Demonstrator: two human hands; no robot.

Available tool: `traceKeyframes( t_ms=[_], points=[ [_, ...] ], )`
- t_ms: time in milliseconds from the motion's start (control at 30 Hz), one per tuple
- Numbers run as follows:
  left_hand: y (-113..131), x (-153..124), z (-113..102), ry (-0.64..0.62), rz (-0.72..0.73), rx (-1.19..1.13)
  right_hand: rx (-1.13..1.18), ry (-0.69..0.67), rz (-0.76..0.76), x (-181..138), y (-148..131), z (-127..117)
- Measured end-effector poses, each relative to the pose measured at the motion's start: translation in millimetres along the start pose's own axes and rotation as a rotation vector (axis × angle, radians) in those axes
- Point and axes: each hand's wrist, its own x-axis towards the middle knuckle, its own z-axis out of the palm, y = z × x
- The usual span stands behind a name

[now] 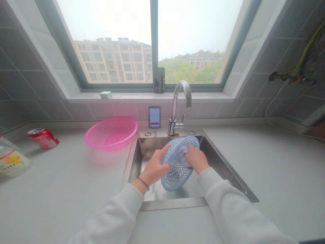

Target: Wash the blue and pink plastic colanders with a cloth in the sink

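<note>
Pink basket [111,133]: on the worktop left of the sink [228,166], untouched
Left hand [154,166]: closed on the rim of the blue basket [175,173], held tilted over the sink
Tap [177,105]: no water seen
Right hand [196,159]: presses a pale cloth [183,154] inside the basket's mesh — wiping looks midway, not finished

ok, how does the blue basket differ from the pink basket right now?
Pose: the blue basket is tilted over the sink; the pink basket sits upright on the counter. Contact: the left hand grips the blue basket's rim and the right hand presses a cloth into it; the pink basket is untouched. Both are perforated plastic.
</note>
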Motion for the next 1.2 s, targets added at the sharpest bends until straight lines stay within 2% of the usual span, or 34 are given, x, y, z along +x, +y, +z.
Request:
traceKeyframes(
  t_ms=[100,167,233,333,400,467,567,767,833,1033,1133,1200],
  points=[
    [-1.2,3.4,0.5,-0.013,-0.003,-0.058,0.157,0.2,-0.061,-3.5,-8.2,-8.1],
    [-4.1,5.9,1.5,-0.035,-0.004,-0.106,0.28,0.252,-0.186,-9.4,-16.4,-9.3],
    [-7.7,7.8,2.0,-0.038,-0.005,-0.135,0.377,0.176,-0.337,-17.6,-25.4,-7.5],
    [-12.5,9.2,1.0,0.013,0.008,-0.2,0.427,-0.077,-0.542,-28.6,-35.3,-1.0],
    [-14.2,9.6,-0.3,0.035,0.016,-0.251,0.394,-0.211,-0.606,-30.7,-35.6,4.2],
    [-14.5,9.5,-1.2,0.039,0.011,-0.262,0.33,-0.279,-0.593,-27.0,-30.0,9.1],
    [-11.8,7.9,-1.7,0.045,-0.011,-0.199,0.195,-0.289,-0.45,-14.9,-15.0,13.4],
    [2.9,1.4,-4.5,0.043,0.026,-0.028,0.028,-0.069,-0.077,-1.0,0.3,3.0],
    [6.9,0.3,-5.8,0.05,0.043,-0.01,0.026,-0.016,-0.016,-2.4,-2.7,-3.9],
    [2.6,3.2,-5.5,0.039,0.005,-0.09,0.134,0.175,-0.015,-5.9,-11.7,-13.8],
    [-2.9,6.0,-2.8,0.049,-0.014,-0.15,0.236,0.207,-0.15,-7.0,-14.8,-9.1],
    [-4.3,7.5,-1.2,0.075,0.001,-0.184,0.302,0.149,-0.284,-9.4,-18.9,-4.3]
  ],
)
